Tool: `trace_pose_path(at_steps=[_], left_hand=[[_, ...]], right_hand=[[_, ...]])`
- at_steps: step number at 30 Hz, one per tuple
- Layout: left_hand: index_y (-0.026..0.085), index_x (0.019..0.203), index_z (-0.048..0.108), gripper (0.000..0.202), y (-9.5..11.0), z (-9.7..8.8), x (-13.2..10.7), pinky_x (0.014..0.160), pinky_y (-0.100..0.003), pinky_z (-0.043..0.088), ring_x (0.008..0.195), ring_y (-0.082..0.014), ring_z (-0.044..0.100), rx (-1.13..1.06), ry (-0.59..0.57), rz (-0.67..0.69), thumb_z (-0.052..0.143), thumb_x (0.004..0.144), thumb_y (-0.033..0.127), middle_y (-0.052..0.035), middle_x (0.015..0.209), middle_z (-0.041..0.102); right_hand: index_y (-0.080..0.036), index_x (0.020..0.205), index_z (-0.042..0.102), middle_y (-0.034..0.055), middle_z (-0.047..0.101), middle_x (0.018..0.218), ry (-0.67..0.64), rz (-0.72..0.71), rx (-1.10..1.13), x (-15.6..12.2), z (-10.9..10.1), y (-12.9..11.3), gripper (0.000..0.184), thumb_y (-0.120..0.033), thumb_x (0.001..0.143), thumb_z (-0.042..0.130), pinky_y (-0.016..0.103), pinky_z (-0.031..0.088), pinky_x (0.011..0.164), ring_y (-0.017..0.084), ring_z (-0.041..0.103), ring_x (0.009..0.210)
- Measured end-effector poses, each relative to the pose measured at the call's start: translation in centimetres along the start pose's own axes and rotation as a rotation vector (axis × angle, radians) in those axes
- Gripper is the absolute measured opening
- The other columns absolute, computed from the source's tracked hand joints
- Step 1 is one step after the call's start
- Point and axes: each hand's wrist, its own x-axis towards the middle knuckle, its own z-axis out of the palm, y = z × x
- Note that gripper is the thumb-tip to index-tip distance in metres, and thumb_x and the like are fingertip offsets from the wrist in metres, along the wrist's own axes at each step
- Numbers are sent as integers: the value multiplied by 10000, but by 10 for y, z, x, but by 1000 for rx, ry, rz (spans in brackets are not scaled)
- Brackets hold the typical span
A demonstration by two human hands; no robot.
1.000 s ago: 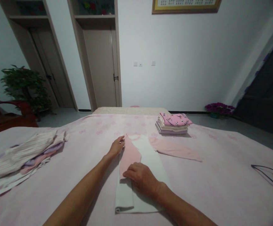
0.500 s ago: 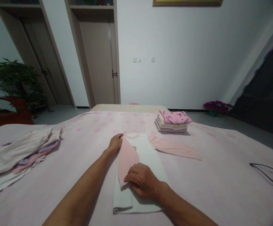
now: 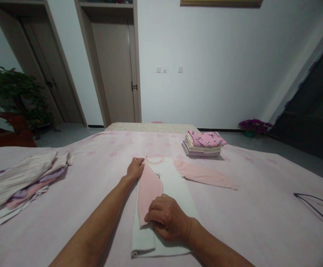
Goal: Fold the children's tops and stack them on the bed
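A white long-sleeved shirt (image 3: 175, 207) with pink sleeves lies spread on the bed in front of me, its neckline pointing away. Its left side is folded inward, and the left pink sleeve (image 3: 149, 189) lies along the front, cuff toward me. My left hand (image 3: 135, 167) is closed on the shirt's left shoulder edge, by the collar. Near the cuff, my right hand (image 3: 167, 217) has its fingers pinched on the folded sleeve. The right pink sleeve (image 3: 208, 175) stretches out flat to the right.
Folded clothes (image 3: 204, 144) are stacked at the back right, a pink printed one on top. Loose clothes (image 3: 25, 181) lie in a heap at the left. A thin black wire-like object (image 3: 315, 207) rests at the right edge. Behind the bed are doors (image 3: 114, 70).
The view has shifted slightly. Both hands stay at nearly the same spots on the shirt, and the sleeve's cuff end sits slightly lower and further left in the picture.
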Motion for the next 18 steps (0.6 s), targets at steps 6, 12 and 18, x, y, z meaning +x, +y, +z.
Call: trace_pose_path(at_steps=[6,12,18], left_hand=[[193,1292,584,370,-2,6,-3,998,-304,427,1200,-225,563,114,59,6,499,940,270,-127,1334,512],[193,1256,601,327,-5,8,-4,1031,-305,403,1258,-221,522,186,75,48,478,965,280,-123,1346,530],[175,1208,650,326,-4,7,-7,1066,-357,373,1229,-261,525,260,91,79,471,968,305,-147,1358,551]], right_hand=[[-225,912,650,15,669,837,1,-10,-13,0,2,0,244,-124,696,600,326,328,672,166,569,717],[-226,923,652,25,678,834,24,-17,4,0,2,1,250,-134,700,587,325,317,663,172,555,711],[-230,903,638,4,658,809,-5,-44,-26,1,1,-3,183,-163,734,613,336,313,675,165,550,701]])
